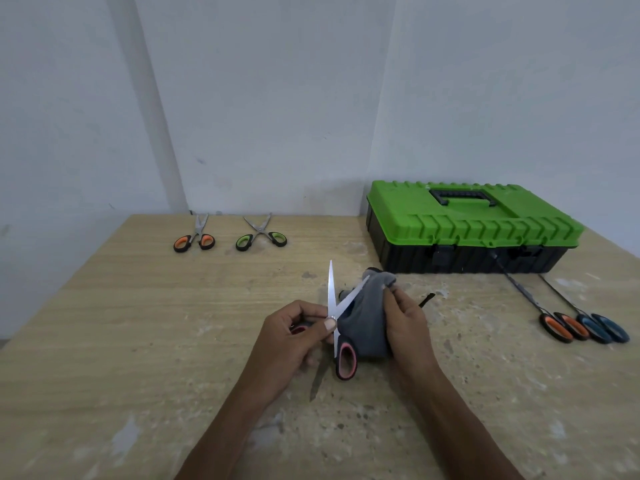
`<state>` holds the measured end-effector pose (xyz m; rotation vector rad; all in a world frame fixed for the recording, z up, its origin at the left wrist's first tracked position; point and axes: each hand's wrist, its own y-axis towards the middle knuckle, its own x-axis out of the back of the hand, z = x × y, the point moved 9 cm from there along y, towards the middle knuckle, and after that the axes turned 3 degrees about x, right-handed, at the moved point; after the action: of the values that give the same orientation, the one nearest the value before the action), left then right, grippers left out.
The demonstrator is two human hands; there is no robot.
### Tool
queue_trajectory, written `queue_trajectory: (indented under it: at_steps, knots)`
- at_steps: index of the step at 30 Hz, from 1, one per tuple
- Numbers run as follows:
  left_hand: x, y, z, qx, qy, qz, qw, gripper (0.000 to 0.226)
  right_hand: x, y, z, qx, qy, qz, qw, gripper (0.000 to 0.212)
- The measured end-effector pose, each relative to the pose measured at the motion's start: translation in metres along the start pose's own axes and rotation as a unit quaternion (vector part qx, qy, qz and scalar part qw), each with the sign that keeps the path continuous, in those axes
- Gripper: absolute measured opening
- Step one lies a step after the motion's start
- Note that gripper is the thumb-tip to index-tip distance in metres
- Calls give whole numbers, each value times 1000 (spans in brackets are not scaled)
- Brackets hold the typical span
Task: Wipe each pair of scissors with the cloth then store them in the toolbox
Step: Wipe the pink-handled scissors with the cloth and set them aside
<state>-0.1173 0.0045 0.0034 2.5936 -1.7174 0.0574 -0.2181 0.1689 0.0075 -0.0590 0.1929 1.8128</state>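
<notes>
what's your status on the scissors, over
Left hand grips pink-handled scissors, blades open. Right hand pinches grey cloth round one blade. Toolbox lid shut, needs opening before storing.

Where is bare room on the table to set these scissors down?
Bare: the wide left side, between the back orange pair and the left hand; also between the green pair and the toolbox. Crowded: before the toolbox, by the blue pair.

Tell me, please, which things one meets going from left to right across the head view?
In order: far orange scissors → green scissors → left hand → pink scissors → cloth → right hand → near orange scissors → blue scissors.
</notes>
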Motion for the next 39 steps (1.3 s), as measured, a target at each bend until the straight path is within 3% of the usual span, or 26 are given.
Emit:
queue_trajectory:
  at_steps: [4, 7, 10, 13, 16, 19, 22, 28, 32, 36, 39]
  knots:
    - [2, -1, -2, -4, 6, 3, 1000, 6, -29, -17, 3, 30, -92, 116, 988, 15]
    - [1, -3, -2, -6, 11, 3, 1000, 6, -31, -17, 8, 40, -115, 125, 985, 13]
    - [-4, -3, -3, -2, -4, 16, 1000, 7, -18, -8, 6, 29, -110, 67, 991, 18]
    - [-11, -3, -3, -5, 4, 32, 999, 7, 6, 2, -4, -18, -19, -26, 999, 23]
    - [-3, -1, 0, -3, 17, 9, 1000, 8, 13, 4, 4, 6, -18, -29, 999, 24]
    - [9, 0, -2, -8, 8, -20, 1000, 6, -12, -12, 11, 25, -77, 58, 995, 16]
    - [3, -3, -6, -20, 17, 6, 1000, 7, -39, -24, 6, 58, -153, 139, 977, 13]
    - [-10, -4, -11, -25, 9, 25, 999, 9, -24, -14, 2, 7, -77, 69, 995, 18]
    - [-16, -3, -12, -23, 3, 35, 999, 6, -4, -4, -5, -23, -25, -19, 999, 25]
    - [-15, -5, -11, -19, 12, 44, 999, 7, -1, -1, -6, -29, 46, -32, 998, 23]
    - [-14, -7, -9, -16, 14, 53, 998, 6, 20, 6, -7, -17, 28, -81, 996, 19]
